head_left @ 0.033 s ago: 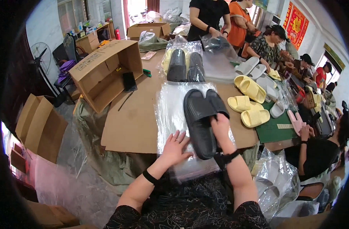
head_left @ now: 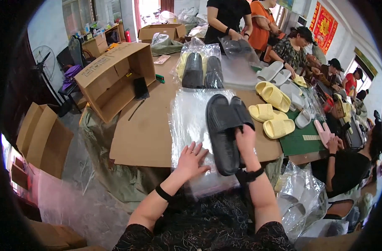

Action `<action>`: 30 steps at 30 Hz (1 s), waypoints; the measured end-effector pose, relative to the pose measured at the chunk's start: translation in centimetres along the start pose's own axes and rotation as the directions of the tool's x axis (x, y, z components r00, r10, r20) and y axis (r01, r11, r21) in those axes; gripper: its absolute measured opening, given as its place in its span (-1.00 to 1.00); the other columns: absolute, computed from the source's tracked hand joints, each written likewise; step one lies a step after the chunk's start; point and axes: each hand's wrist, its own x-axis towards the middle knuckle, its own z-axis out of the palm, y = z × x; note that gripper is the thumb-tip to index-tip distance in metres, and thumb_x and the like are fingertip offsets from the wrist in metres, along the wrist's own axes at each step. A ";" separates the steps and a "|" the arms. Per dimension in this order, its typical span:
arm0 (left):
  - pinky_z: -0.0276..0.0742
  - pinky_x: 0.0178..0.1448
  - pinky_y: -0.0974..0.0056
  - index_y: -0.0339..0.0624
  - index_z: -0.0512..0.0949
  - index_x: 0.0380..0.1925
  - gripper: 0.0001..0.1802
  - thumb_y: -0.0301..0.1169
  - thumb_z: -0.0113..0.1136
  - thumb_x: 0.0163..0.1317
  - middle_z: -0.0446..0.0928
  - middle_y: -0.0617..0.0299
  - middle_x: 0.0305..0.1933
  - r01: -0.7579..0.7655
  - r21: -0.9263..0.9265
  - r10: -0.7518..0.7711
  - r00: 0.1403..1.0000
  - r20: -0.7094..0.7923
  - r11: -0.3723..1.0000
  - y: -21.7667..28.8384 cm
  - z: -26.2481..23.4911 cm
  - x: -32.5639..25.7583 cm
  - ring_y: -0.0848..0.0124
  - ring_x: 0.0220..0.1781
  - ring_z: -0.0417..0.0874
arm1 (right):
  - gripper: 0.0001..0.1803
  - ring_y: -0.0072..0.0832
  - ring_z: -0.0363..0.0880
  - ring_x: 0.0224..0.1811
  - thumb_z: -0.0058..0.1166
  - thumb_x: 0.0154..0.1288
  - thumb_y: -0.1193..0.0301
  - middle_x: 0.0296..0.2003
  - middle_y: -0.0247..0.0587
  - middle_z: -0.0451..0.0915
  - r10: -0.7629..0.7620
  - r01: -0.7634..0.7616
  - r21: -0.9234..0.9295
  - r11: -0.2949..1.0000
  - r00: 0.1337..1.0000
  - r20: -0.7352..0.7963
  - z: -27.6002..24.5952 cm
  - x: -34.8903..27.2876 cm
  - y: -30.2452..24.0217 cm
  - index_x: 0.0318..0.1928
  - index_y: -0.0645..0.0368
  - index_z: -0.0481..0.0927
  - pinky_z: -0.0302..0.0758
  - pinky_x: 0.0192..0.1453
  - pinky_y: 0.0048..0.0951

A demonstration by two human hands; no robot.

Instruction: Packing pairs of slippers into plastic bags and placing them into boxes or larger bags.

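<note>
- Centre of frame: right hand (head_left: 246, 140) clasps the pair of dark slippers (head_left: 225, 129), fingers curled over their inner edge.
- Left hand (head_left: 192, 157), fingers spread and released, lies flat on the clear plastic bag (head_left: 190, 121) on the cardboard-covered table (head_left: 143, 134).
- Best practice: keep the bag pinned flat and the slippers stacked, soles aligned.

The black slippers (head_left: 224, 129) are looking soft and matt, lying on a shiny, see-through plastic bag (head_left: 189, 121) over plain brown cardboard (head_left: 145, 134).
</note>
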 end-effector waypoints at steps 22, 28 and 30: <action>0.50 0.02 0.07 -0.03 0.65 -0.12 -0.63 -0.06 0.23 0.19 0.57 0.10 -0.07 -0.090 -0.111 0.080 0.993 -0.085 0.990 2.6 -1.1 2.2 0.08 -0.01 0.56 | -0.67 -0.53 0.50 -0.05 0.03 0.42 0.36 -0.10 -0.24 0.60 0.366 -0.291 0.518 0.804 0.929 -0.047 -14.5 -14.8 2.5 0.01 0.41 0.51 0.37 0.08 -0.49; 0.46 0.13 0.09 -0.07 0.67 -0.18 -0.68 -0.15 0.26 0.15 0.63 0.01 -0.10 0.205 -0.567 -0.196 0.978 0.077 0.798 1.1 -1.8 3.2 0.05 -0.05 0.58 | -0.64 -0.50 0.50 -0.03 0.05 0.41 0.35 -0.08 -0.23 0.59 0.345 -0.206 0.642 0.739 0.934 -0.097 -14.3 -15.1 2.5 0.04 0.41 0.50 0.37 0.11 -0.49; 0.46 0.14 0.13 -0.07 0.67 -0.20 -0.66 -0.17 0.37 0.05 0.62 0.06 -0.13 -0.040 -0.393 0.014 0.998 -0.068 0.919 0.5 -1.0 3.1 0.07 -0.06 0.58 | -0.64 -0.50 0.51 -0.03 0.06 0.41 0.35 -0.07 -0.23 0.59 0.360 -0.202 0.655 0.728 0.926 -0.113 -14.2 -15.1 2.3 0.05 0.40 0.50 0.37 0.11 -0.48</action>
